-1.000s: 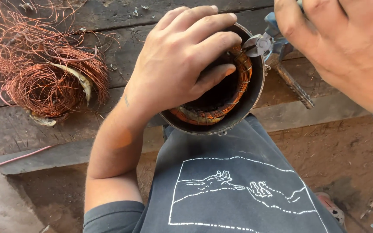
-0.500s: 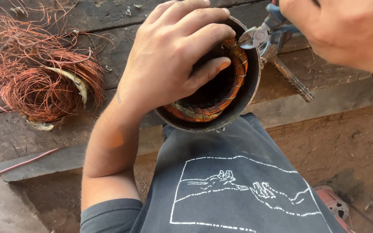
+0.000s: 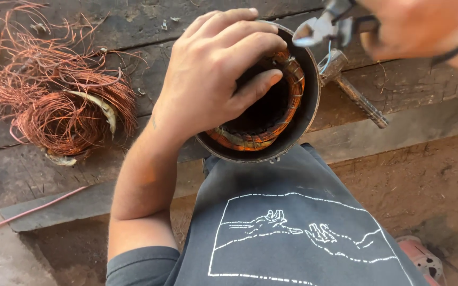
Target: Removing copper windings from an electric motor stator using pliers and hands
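A person's left hand [image 3: 213,79] clamps over the rim of a round metal motor stator [image 3: 287,132], thumb hooked inside, bracing it against the lap at the wooden bench [image 3: 133,175] edge. Its bore axis tilts upward toward the viewer. The right hand [image 3: 414,26] squeezes cutting pliers [image 3: 319,29] just above the copper winding [image 3: 292,87].

The bore of the round dark metal stator housing [image 3: 306,114] is partly blocked by the left hand [image 3: 213,79]. The surface's left part is taken by a tangled copper wire heap [image 3: 62,108]; bare planks lie between them.
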